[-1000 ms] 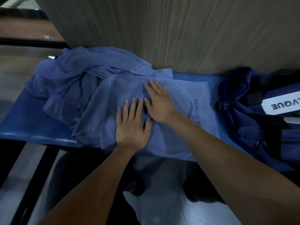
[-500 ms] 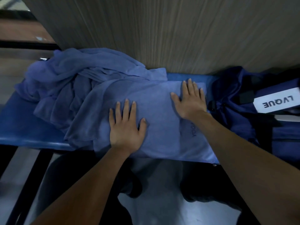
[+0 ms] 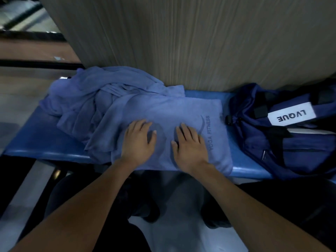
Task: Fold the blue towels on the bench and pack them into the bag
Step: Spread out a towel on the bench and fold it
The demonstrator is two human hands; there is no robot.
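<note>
Pale wood-grain panelling [image 3: 200,42] backs a glossy blue bench [image 3: 36,142]; at its left a crumpled heap of blue towels [image 3: 87,99] waits; beside it a flat blue towel printed YOGA FITNESS [image 3: 163,110] lies under both hands; the left hand [image 3: 139,144] and right hand [image 3: 190,148] press flat, fingers spread; smoothing seems the step, and folding it over should follow, then packing into the navy fabric duffel bag [image 3: 291,142] at right.

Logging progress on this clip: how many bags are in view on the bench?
1. The dark blue bag lies at the right end of the blue bench, beside the flattened towel under both hands; its right side runs out of frame, so anything beyond is unseen.
</note>
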